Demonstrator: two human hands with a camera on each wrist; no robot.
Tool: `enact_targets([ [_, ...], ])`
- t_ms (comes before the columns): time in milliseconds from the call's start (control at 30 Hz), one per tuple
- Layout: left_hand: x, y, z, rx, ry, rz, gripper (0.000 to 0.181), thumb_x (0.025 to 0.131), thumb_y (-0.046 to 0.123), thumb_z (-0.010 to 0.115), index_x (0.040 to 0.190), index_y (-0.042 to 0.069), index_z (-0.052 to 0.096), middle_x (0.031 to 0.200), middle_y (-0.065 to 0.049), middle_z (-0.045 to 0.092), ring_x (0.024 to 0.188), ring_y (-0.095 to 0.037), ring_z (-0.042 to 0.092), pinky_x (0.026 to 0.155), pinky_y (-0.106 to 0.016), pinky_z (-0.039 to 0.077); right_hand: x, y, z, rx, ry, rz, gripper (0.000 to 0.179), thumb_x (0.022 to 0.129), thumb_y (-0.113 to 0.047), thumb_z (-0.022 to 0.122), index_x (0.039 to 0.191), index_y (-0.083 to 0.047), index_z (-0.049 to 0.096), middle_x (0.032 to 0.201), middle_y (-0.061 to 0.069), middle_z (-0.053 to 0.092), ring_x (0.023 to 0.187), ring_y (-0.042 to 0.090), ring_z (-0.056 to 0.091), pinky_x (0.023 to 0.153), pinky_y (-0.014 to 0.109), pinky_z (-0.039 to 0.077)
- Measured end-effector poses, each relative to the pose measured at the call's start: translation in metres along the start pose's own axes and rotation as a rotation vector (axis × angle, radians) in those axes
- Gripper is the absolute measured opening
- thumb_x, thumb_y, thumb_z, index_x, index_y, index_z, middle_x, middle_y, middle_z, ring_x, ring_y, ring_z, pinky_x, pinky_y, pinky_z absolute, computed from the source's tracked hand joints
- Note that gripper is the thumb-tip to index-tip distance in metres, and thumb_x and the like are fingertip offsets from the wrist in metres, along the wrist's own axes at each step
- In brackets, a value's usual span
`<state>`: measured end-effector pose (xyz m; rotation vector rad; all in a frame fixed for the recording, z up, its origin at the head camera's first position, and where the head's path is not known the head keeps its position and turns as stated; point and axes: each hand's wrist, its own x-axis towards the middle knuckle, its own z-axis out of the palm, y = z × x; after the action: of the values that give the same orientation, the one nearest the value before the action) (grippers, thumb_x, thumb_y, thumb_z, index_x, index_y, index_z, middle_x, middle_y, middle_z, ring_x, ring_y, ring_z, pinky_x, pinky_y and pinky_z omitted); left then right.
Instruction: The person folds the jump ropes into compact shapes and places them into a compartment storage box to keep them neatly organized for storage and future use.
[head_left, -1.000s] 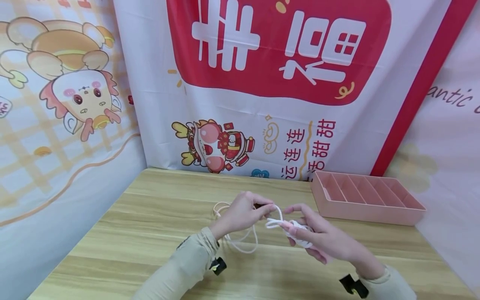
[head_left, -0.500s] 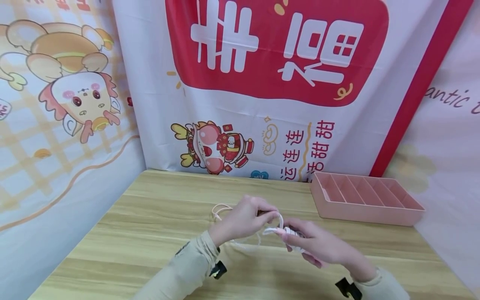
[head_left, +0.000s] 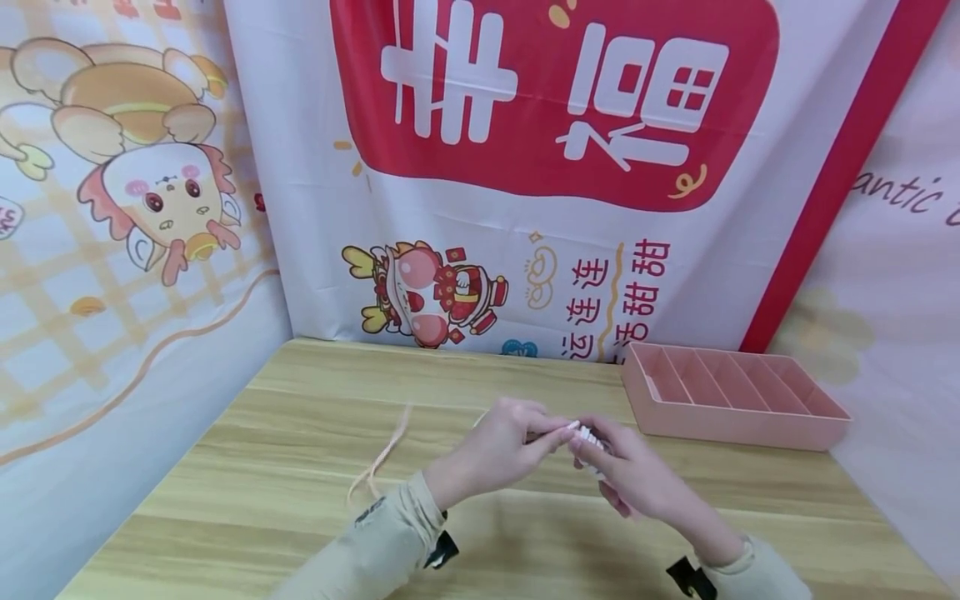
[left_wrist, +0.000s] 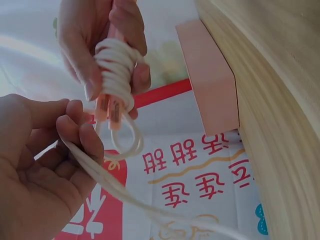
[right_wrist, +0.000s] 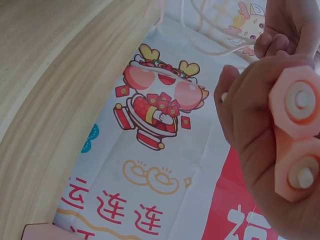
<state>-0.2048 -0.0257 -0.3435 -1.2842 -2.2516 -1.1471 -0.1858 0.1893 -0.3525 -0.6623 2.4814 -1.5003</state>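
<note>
A jump rope with two pink handles lies in my right hand, which grips the handles side by side. White cord is wrapped in several turns around them, and a small loop hangs below. The handles' octagonal ends show in the right wrist view. My left hand pinches the loose length of cord close to the wrapped part. In the head view the hands nearly meet over the table and hide most of the handles.
A pink divided box stands at the table's back right, against the cloth backdrop. A loose end of the cord trails over the wooden table left of my left hand.
Both hands have come closer together, the left one moving right. The loose cord has been drawn along, and its trailing part on the table lies differently. The right hand keeps its hold.
</note>
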Motion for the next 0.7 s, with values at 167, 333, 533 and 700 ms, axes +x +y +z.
enact_targets([
  [167,0.001,0.001,0.009,-0.069,0.046,-0.007,0.022,0.096,0.013,0.066,0.115,0.004,0.073,0.100,0.001,0.071,0.071,-0.001,0.054,0.056,-0.015,0.045,0.000,0.001,-0.001,0.020,0.099,-0.014,0.035,0.102,-0.037,0.053,0.122,-0.009,0.054,0.087,0.014,0.060,0.039,0.017,0.047,0.028,0.041,0.041],
  [333,0.002,0.000,0.013,-0.177,0.105,-0.075,0.024,0.100,0.022,0.061,0.115,0.009,0.074,0.096,0.006,0.069,0.068,-0.004,0.054,0.055,-0.021,0.048,0.001,-0.001,-0.002,0.062,0.163,-0.048,0.034,0.103,-0.032,0.054,0.125,-0.006,0.054,0.088,0.015,0.060,0.039,0.021,0.048,0.028,0.038,0.040],
  [533,0.004,-0.005,0.013,-0.233,0.199,-0.154,0.022,0.099,0.026,0.062,0.094,0.014,0.079,0.079,0.008,0.065,0.059,-0.009,0.051,0.049,-0.023,0.043,0.002,-0.004,-0.002,0.114,0.181,-0.093,0.032,0.103,-0.028,0.054,0.126,-0.005,0.054,0.092,0.016,0.060,0.039,0.024,0.050,0.028,0.041,0.041],
  [700,0.003,-0.012,0.013,-0.233,0.209,-0.128,0.020,0.098,0.024,0.064,0.094,0.012,0.079,0.077,0.007,0.064,0.060,-0.009,0.051,0.049,-0.025,0.043,0.002,-0.004,0.000,0.145,0.199,-0.097,0.032,0.103,-0.026,0.055,0.126,-0.005,0.054,0.093,0.017,0.060,0.040,0.024,0.049,0.029,0.038,0.041],
])
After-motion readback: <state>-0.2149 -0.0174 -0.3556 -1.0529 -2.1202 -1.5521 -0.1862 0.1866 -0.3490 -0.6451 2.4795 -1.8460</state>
